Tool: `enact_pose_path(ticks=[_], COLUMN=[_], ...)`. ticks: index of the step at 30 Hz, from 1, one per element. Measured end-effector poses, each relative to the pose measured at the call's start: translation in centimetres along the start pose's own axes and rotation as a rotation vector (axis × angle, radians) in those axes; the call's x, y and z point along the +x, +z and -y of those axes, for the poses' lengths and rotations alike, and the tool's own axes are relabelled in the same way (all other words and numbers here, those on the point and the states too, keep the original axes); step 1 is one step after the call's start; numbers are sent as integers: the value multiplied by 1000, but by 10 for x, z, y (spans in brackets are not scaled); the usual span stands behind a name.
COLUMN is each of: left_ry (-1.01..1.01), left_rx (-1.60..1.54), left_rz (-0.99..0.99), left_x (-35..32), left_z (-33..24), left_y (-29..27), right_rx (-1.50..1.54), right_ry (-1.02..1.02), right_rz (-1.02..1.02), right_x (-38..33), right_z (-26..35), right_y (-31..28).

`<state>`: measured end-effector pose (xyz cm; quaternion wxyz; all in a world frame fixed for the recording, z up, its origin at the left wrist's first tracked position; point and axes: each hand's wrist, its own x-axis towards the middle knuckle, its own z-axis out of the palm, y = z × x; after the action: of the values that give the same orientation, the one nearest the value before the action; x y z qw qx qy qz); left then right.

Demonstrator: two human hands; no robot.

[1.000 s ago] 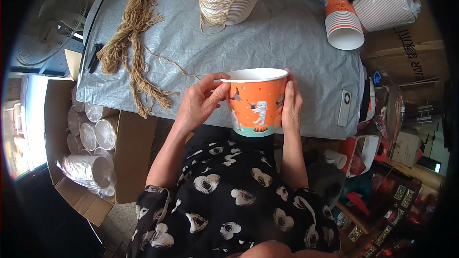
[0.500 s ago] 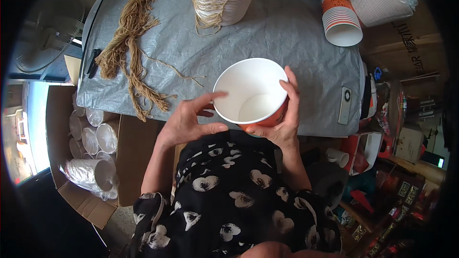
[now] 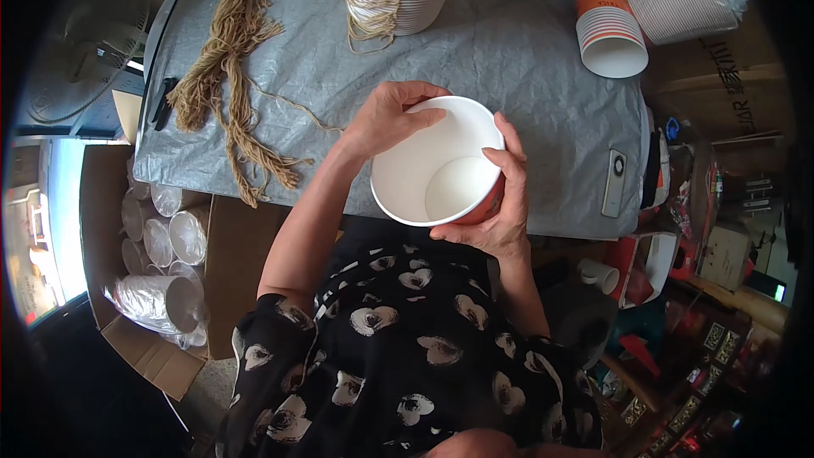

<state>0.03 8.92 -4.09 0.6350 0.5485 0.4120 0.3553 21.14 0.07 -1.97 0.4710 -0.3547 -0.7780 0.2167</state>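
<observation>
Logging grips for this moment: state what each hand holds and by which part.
Both hold one paper cup: the right hand wraps its side wall, the left hand grips its rim, fingertips curled over the edge.

I wear a black garment (image 3: 398, 356) printed all over with white heart shapes; its short sleeve ends above my left elbow, and my forearms, left hand (image 3: 386, 119) and right hand (image 3: 500, 220) are bare, ringless
</observation>
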Motion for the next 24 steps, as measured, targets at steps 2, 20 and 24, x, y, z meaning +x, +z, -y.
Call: enact_pose_path(ticks=[2,20,24], left_ry=[-18,-67,-109], left_rx=[-18,31,41], left_rz=[1,-66,-64], left_x=[4,9,8], left_z=[1,-2,-8], left_y=[2,10,9], right_rx=[-11,6,1], right_ry=[6,2,-3], right_rz=[5,15,5], right_x=[-1,-1,-1], right_z=[0,-1,-3], right_y=[-1,-2,-4])
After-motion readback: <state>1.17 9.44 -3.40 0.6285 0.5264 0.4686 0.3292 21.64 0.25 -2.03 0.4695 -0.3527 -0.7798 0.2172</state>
